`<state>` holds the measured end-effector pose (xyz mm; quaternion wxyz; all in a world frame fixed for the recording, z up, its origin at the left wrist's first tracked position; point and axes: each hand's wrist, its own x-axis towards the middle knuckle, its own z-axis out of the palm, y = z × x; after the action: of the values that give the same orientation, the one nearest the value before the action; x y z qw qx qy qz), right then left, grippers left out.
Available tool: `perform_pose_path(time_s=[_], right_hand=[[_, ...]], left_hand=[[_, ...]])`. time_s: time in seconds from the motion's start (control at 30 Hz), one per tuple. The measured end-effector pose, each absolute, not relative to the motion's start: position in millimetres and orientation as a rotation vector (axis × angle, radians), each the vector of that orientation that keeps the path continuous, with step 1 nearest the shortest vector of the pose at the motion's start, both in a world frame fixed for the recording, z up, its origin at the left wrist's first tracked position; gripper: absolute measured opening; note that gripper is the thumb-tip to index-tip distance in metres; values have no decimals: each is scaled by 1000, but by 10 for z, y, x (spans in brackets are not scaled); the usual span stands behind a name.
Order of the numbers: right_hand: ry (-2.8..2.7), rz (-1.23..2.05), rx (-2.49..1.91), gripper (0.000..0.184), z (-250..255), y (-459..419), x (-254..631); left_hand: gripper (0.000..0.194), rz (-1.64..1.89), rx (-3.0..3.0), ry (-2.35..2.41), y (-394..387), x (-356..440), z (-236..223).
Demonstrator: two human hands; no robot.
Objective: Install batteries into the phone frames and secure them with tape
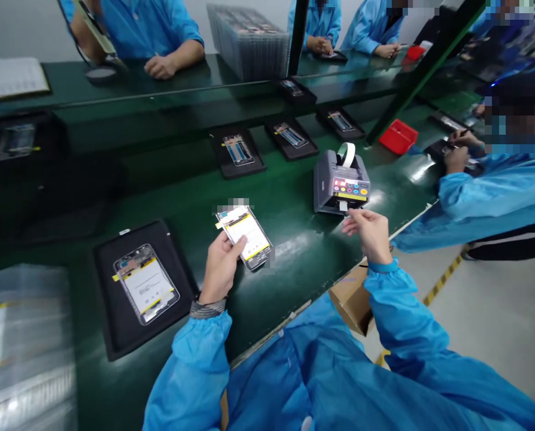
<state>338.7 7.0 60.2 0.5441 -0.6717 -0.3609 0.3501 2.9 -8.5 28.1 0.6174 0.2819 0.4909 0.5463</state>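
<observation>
My left hand [220,269] grips a phone frame [245,236] by its lower edge, tilted up above the bench, with a yellow-taped white panel facing me. My right hand [370,234] hovers at the front of a grey tape dispenser [342,182], its fingertips close to a small white tab [343,206] at the outlet. I cannot tell whether those fingers hold a strip of tape. A second phone frame [146,284] lies on a black mat [115,311] to the left of my left hand.
Several phones on black mats [236,154] line the green bench [303,203]. A co-worker's hands [456,149] work at the right. Stacked trays [249,42] stand beyond, with a red tray [397,136] to the right and plastic-wrapped sheets [20,335] at lower left.
</observation>
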Motion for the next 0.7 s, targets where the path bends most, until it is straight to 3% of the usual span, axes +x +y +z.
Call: perform_pose_path(time_s=[0.3, 0.7], right_hand=[[-736, 883, -1606, 20, 630, 184, 3349], [-774, 744, -1644, 19, 678, 245, 3268]], left_hand=[[66, 1266, 713, 1144, -81, 67, 198], [62, 1274, 690, 1144, -75, 73, 181]])
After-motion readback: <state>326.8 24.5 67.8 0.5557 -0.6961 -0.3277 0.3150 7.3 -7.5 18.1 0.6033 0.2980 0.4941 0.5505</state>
